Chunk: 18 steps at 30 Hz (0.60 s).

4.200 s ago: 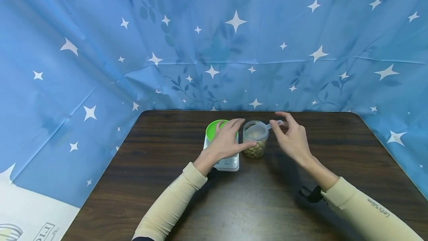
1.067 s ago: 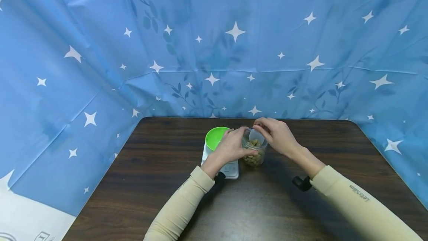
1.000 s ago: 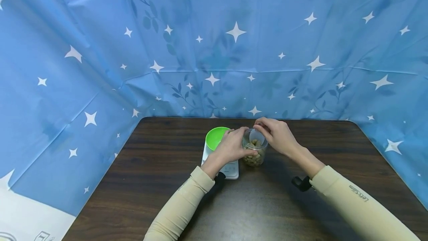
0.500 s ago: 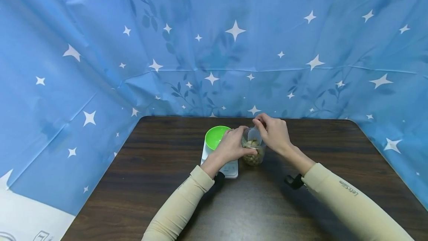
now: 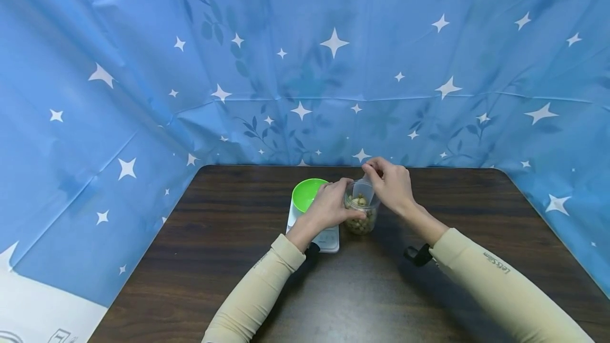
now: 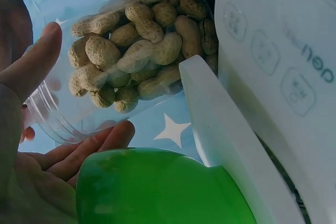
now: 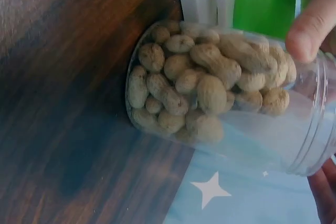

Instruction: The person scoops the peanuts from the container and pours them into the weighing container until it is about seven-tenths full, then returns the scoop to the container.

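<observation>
A clear plastic jar (image 5: 360,225) stands on the table, partly filled with peanuts in their shells (image 6: 149,51). My left hand (image 5: 329,206) grips it near the threaded mouth, thumb in front and fingers round the far side. Over the jar's mouth, my right hand (image 5: 393,188) pinches the handle of a translucent scoop (image 5: 363,189). The scoop's bowl dips inside the jar, down by the nuts. Just left of the jar, a bright green bowl (image 5: 304,195) sits on a white kitchen scale (image 5: 329,241), partly covered by my left hand.
The dark wooden table (image 5: 229,242) runs back to a blue star-patterned cloth (image 5: 305,68). The scale's edge is close beside the jar in the left wrist view. A white printed sheet (image 5: 43,306) shows at the lower left.
The scoop has gone from lying across the jar's mouth to standing steeply inside it. My right hand has moved left, lately rising and tilting the scoop. My left hand stays at the jar.
</observation>
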Motion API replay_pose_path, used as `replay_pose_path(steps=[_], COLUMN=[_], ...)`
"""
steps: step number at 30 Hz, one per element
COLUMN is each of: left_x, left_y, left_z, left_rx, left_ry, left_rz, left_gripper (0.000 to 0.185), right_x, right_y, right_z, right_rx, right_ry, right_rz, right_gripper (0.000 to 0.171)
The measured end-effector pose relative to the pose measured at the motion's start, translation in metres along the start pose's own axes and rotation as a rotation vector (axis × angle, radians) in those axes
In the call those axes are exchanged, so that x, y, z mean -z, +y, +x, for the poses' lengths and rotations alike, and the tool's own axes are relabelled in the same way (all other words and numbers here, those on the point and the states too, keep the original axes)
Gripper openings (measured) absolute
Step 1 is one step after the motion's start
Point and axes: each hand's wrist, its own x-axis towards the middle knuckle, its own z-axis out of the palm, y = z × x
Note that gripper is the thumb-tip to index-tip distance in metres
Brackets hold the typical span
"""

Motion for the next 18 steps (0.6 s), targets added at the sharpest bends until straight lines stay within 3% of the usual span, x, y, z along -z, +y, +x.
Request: replay_pose_path(steps=[4,8,18], left_x=[0.002,0.002,0.001], left_y=[0.001,0.001,0.0], left_z=[0.0,0.0,0.0], left_rx=[-0.002,-0.002,-0.002], left_ry=[-0.005,-0.007,0.002], left_rz=[0.0,-0.001,-0.005], left_gripper=[0.089,0.09,0.089], right_x=[0.003,0.006,0.014], right_y=[0.001,-0.001,-0.008], right_z=[0.004,0.005,0.013], right_rx=[-0.087,-0.182,-0.307], right_ry=[-0.079,-0.099,-0.2], right_rz=[0.083,0.161,0.24], right_gripper=[0.02,0.021,0.029])
